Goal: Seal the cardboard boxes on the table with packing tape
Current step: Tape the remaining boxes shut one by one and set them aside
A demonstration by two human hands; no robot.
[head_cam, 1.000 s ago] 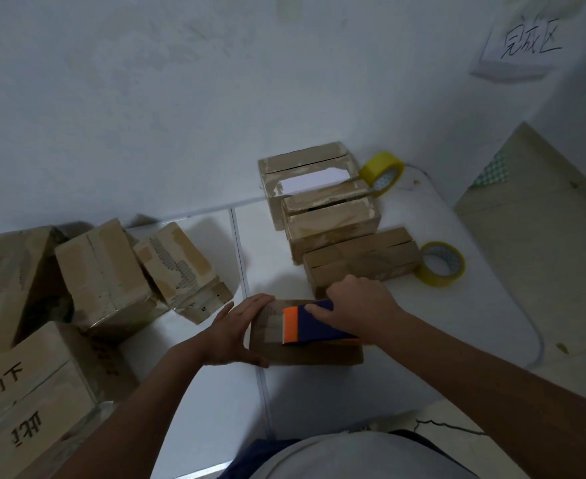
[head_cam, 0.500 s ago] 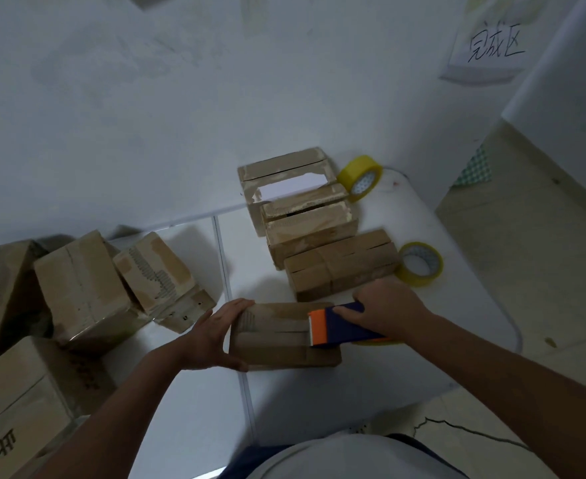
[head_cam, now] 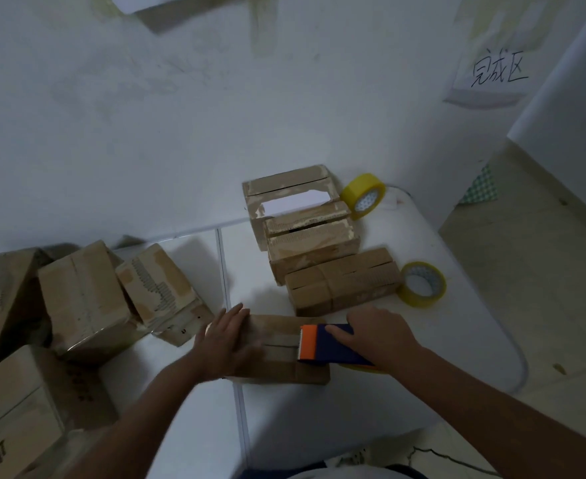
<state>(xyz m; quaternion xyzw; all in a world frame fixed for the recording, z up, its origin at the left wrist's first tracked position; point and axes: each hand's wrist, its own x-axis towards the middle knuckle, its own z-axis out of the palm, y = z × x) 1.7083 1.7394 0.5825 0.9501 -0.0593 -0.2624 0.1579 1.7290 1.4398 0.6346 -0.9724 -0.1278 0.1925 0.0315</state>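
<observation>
flat cardboard box (head_cam: 277, 371), blocky plastic dispenser (head_cam: 329, 345), perhaps taping

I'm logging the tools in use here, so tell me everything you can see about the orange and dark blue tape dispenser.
The orange and dark blue tape dispenser is a handheld plastic-looking tool: an orange front plate and a dark blue body behind it. It lies low across the right end of the flat brown cardboard box, orange end pointing left. The right hand grips its body from above. A sliver of yellow tape roll shows beneath.
</observation>
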